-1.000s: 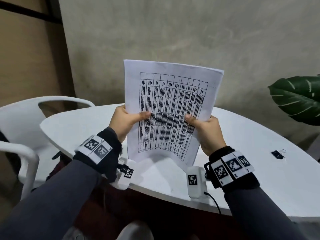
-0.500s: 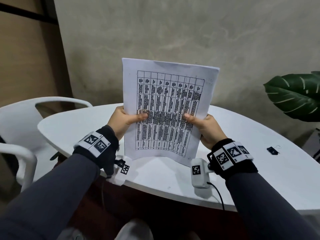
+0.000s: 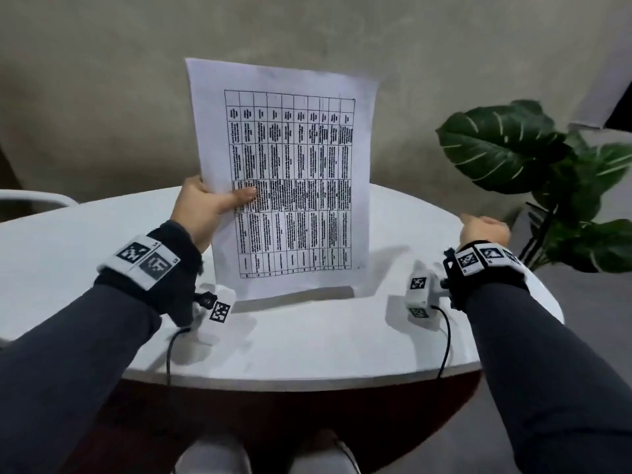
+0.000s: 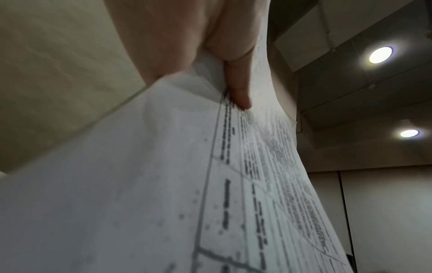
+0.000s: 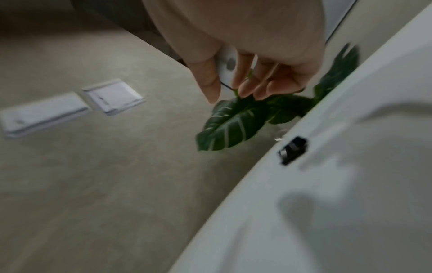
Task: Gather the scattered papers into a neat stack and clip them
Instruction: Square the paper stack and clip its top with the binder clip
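Note:
A stack of white papers (image 3: pixel 284 172) printed with a table stands upright, its bottom edge on the white round table (image 3: pixel 307 343). My left hand (image 3: pixel 219 200) grips the stack's left edge, thumb across the front; the left wrist view shows that thumb (image 4: pixel 238 92) pressed on the papers (image 4: pixel 140 184). My right hand (image 3: pixel 484 229) hovers off to the right, clear of the papers, fingers loosely curled and holding nothing. In the right wrist view this hand (image 5: pixel 231 92) hangs above a black binder clip (image 5: pixel 293 150) lying near the table's (image 5: pixel 350 203) edge. The clip is hidden in the head view.
A large-leaved green plant (image 3: pixel 506 148) stands beyond the table's right side, close to my right hand. A white chair (image 3: pixel 30 196) is at the left. A grey wall rises behind the table, with two white wall plates (image 5: pixel 70 105) on it.
My right hand has let go of the papers' right edge and moved out to the right. The left hand alone now holds the stack, which stands straighter.

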`<state>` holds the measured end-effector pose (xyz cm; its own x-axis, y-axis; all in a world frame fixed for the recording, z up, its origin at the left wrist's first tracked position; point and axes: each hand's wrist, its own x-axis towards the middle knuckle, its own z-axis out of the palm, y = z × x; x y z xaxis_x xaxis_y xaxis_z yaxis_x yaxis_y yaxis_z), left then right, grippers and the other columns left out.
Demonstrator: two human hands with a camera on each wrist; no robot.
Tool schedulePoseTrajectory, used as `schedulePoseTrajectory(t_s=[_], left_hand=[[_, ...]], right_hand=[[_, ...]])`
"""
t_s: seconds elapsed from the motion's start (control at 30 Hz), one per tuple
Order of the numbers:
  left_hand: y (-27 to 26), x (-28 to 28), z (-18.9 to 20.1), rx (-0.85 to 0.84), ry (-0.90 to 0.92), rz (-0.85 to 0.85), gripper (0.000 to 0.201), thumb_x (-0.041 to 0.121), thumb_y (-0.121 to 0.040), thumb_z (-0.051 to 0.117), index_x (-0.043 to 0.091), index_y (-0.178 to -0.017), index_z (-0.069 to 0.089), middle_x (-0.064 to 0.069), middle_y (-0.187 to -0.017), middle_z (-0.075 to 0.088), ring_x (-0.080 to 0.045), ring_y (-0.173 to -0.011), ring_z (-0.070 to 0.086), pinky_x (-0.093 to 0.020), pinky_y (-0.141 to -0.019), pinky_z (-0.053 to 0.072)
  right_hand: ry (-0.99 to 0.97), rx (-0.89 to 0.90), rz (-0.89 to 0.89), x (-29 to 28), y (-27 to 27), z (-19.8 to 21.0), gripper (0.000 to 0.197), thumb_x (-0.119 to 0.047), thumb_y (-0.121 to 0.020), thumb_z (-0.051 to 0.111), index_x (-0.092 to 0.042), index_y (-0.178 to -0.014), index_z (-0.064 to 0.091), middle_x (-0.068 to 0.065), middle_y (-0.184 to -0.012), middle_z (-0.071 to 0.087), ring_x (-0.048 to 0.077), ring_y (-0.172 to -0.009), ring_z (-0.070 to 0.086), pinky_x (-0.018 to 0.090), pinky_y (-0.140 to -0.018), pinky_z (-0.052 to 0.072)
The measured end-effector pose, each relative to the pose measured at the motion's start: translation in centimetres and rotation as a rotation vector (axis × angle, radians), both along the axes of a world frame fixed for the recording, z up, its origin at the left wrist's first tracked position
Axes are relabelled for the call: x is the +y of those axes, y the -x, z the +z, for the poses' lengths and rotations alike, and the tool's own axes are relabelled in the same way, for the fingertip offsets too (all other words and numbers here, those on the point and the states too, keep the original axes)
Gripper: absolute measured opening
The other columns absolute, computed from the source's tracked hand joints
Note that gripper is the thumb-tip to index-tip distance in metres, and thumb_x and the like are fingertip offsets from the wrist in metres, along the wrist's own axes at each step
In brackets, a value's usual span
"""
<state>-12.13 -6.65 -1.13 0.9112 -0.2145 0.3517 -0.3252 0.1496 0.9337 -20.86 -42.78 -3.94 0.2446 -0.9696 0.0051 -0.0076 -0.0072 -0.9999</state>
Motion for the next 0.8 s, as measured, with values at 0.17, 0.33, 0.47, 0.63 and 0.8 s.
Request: schedulePoseTrajectory(t_s=[0.17, 0.33, 0.47, 0.63, 0.8], left_hand=[[-1.4, -0.9, -0.8, -0.006, -0.072, 0.039, 0.048, 0.033, -0.054, 0.081, 0.006, -0.091, 0.067, -0.003, -0.090, 0.072, -0.022, -0.090, 0.069, -0.043, -0.094, 0.051], [-2.1, -0.7, -1.4, -0.009, -0.050, 0.032, 0.043, 0.030, -0.050, 0.082, 0.016, -0.088, 0.070, 0.002, -0.087, 0.076, -0.026, -0.097, 0.069, -0.047, -0.097, 0.049], [-2.2, 0.3, -1.6, 0.002, -0.027, 0.011, 0.041, 0.032, -0.044, 0.083, 0.018, -0.082, 0.074, 0.007, -0.087, 0.078, -0.018, -0.093, 0.072, -0.040, -0.094, 0.051], [-2.0, 2.1, -1.2, 0.015, -0.001, -0.008, 0.035, 0.029, -0.044, 0.082, 0.017, -0.076, 0.075, 0.004, -0.084, 0.078, -0.018, -0.090, 0.073, -0.036, -0.087, 0.055], [-1.5, 4.3, -0.8, -0.002, -0.004, 0.003, 0.048, 0.030, -0.042, 0.084, 0.013, -0.085, 0.070, 0.003, -0.082, 0.078, -0.014, -0.083, 0.073, -0.040, -0.089, 0.054]], right_hand=[[0.172, 0.643, 0.341, -3.8, 0.3, -2.2, 0.050, -0.027, -0.094, 0.050, -0.017, -0.142, 0.038, 0.007, -0.147, 0.040, 0.027, -0.131, 0.043, 0.029, -0.083, 0.045], [0.617, 1.198, 0.445, -4.3, -0.3, -1.5, 0.055, -0.044, -0.083, 0.054, -0.034, -0.136, 0.044, 0.004, -0.143, 0.044, 0.029, -0.126, 0.048, 0.041, -0.102, 0.044], [0.631, 1.232, 0.438, -3.1, -0.2, -1.7, 0.034, -0.040, -0.079, 0.057, -0.027, -0.109, 0.064, 0.004, -0.127, 0.058, 0.026, -0.106, 0.056, 0.042, -0.089, 0.050], [0.363, 0.918, 0.405, -0.5, -2.3, 0.9, 0.039, -0.032, -0.089, 0.060, -0.006, -0.117, 0.061, 0.014, -0.113, 0.061, 0.030, -0.105, 0.059, 0.038, -0.096, 0.046], [0.100, -0.162, 0.640, 6.1, -6.6, 6.9, 0.021, -0.002, -0.086, 0.062, -0.011, -0.069, 0.053, 0.015, -0.081, 0.061, 0.019, -0.067, 0.058, 0.023, -0.058, 0.058]])
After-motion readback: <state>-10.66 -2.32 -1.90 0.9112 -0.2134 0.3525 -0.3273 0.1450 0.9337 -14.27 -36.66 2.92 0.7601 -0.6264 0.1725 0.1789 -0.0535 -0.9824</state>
